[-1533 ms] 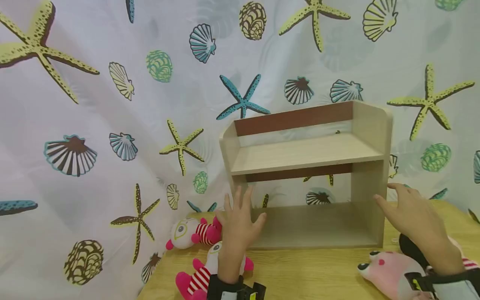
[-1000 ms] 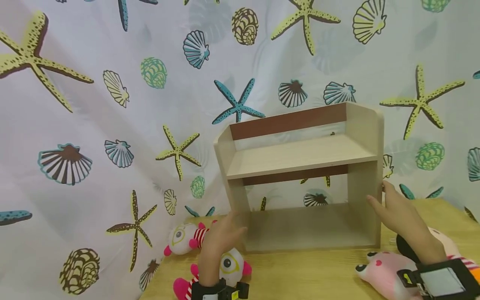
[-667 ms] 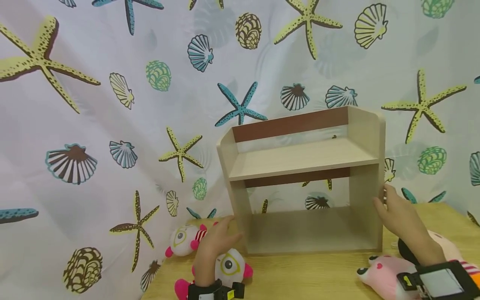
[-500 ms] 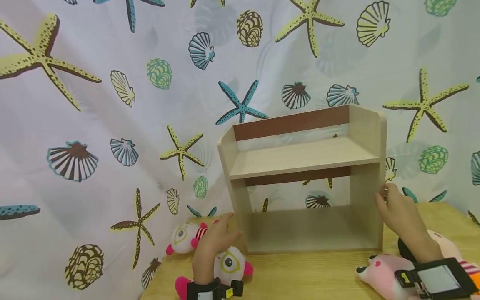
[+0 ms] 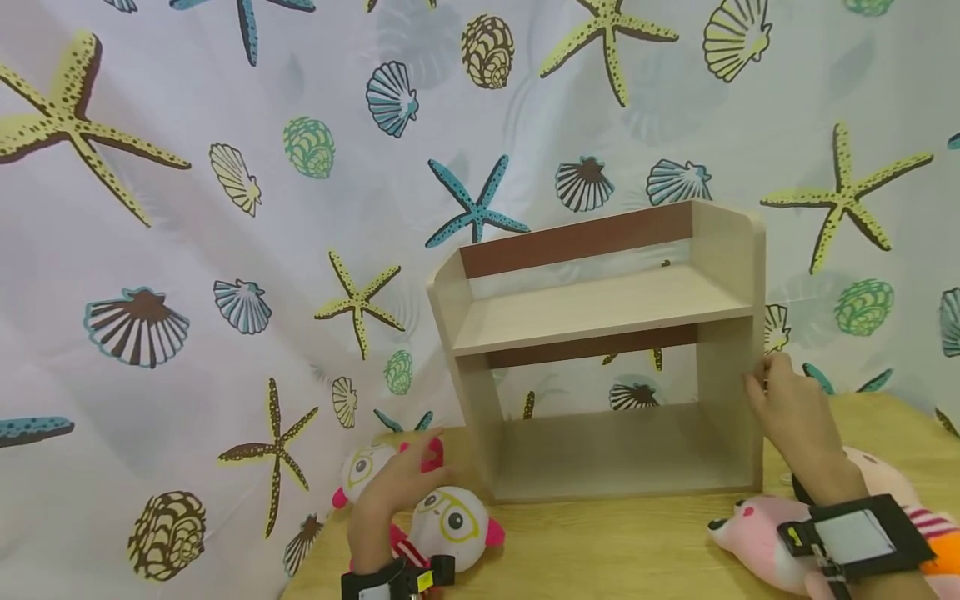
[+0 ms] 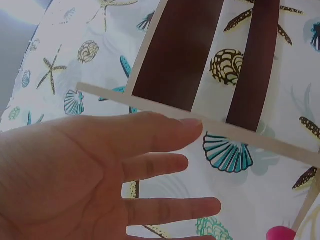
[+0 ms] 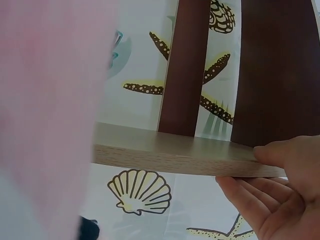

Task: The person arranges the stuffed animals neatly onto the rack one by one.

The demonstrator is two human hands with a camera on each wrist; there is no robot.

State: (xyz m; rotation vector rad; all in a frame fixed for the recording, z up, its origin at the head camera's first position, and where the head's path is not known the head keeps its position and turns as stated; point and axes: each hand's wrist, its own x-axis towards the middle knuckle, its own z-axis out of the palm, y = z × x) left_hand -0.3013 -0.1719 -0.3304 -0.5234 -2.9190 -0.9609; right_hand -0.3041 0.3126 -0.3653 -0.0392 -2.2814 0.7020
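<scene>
Left of the two-tier wooden shelf [image 5: 600, 312] come a white-headed plush doll [image 5: 366, 468] in yellow glasses, then the left hand [image 5: 405, 482], its grip wide, fingers extended and holding nothing just beside the shelf, then a second bespectacled doll [image 5: 450, 527] near its front left corner. The shelf itself stands upright on the counter [image 5: 600, 550]. Near its front right corner lies a pink plush toy [image 5: 759, 542], the right hand [image 5: 797, 412] grips its right side between thumb and fingers, and a striped plush toy [image 5: 883, 479] lies farther right.
</scene>
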